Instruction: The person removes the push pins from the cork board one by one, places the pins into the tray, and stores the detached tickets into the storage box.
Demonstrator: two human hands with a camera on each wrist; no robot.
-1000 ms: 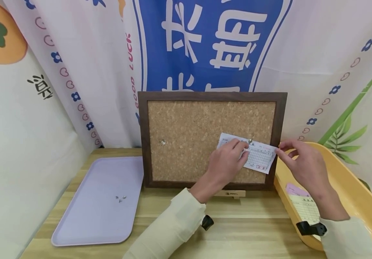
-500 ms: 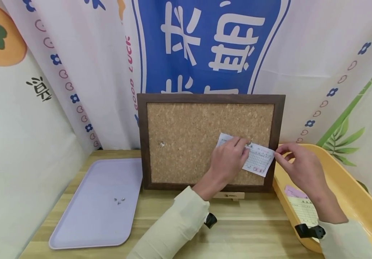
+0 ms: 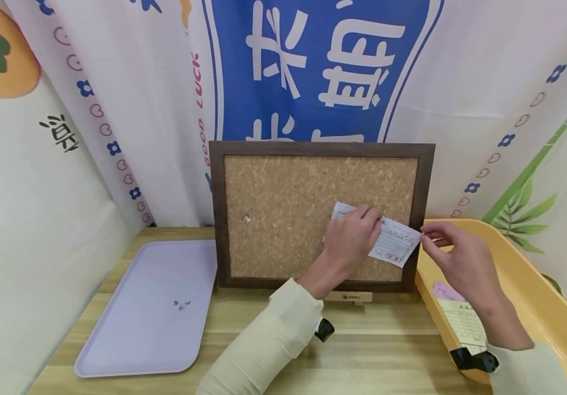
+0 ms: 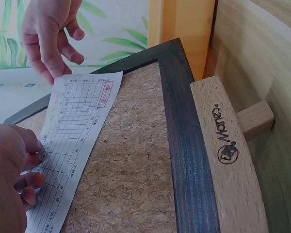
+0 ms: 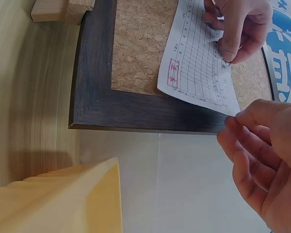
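A white printed receipt slip (image 3: 393, 242) lies tilted across the lower right of a framed cork board (image 3: 283, 203). My right hand (image 3: 466, 269) pinches the slip's upper right corner between thumb and fingertips, just over the frame's edge. On the slip's upper part, my left hand (image 3: 349, 238) has its fingers curled around a small shiny pushpin (image 5: 227, 62), mostly hidden by the fingertips. In the right wrist view the slip's stamped end curves slightly over the dark frame. Another clear pin (image 3: 247, 218) sticks in the cork at left.
At left, a lilac tray (image 3: 140, 329) bears several small pins (image 3: 181, 304). A yellow bin (image 3: 550, 307) stands at right with pink and yellow slips (image 3: 461, 318) inside. Below the board juts a wooden stand (image 3: 349, 297); a printed curtain (image 3: 164, 109) hangs behind.
The left fingers have closed over the pin, which showed beside them a second ago. My right hand stays on the slip's corner.
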